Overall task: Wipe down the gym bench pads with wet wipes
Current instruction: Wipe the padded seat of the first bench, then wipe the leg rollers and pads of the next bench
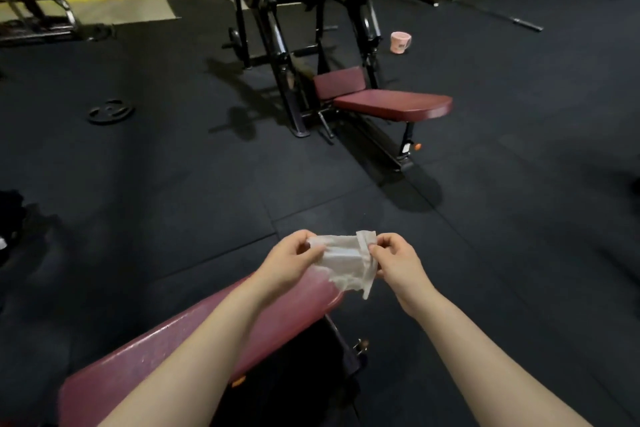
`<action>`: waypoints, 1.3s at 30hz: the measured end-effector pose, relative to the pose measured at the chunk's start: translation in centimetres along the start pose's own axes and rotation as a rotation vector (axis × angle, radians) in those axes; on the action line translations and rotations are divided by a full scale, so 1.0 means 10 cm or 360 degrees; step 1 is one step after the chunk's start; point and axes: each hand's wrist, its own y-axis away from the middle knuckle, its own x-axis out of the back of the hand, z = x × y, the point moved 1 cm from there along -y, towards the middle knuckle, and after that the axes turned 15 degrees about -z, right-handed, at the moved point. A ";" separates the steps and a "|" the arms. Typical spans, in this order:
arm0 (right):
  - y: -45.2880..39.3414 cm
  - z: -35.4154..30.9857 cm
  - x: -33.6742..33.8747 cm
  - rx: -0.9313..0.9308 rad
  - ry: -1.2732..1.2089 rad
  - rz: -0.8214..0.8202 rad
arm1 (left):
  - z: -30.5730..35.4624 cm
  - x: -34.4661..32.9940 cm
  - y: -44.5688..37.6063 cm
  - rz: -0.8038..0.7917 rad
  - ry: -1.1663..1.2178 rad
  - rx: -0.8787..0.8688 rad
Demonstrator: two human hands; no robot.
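A crumpled white wet wipe [346, 262] hangs between both hands just above the far end of a maroon bench pad [180, 350] that runs from the lower left toward the centre. My left hand [291, 262] pinches the wipe's left edge and my right hand [398, 262] pinches its right edge. Farther off stands a second bench with a maroon seat pad [394, 107] and a small maroon back pad [339, 81].
Black rubber flooring surrounds both benches. A black plate-loaded machine [263, 28] with a barbell rises behind the far bench. A pink mug [400, 42] sits on the floor to its right, a loose weight plate [110, 111] lies at left, and yellow walls close the back.
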 end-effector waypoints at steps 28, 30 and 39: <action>3.87 1.91 -1.62 -0.0389 -0.1200 0.1499 | -0.30 -1.74 1.49 -0.1820 -0.0531 0.0041; 4.29 2.04 -1.82 -0.0391 -0.1260 0.1727 | -0.35 -2.07 1.82 -0.1926 -0.0591 0.0028; 6.07 2.31 -3.08 -0.0556 -0.1213 0.2423 | -0.62 -3.02 4.08 -0.2412 -0.0948 -0.0054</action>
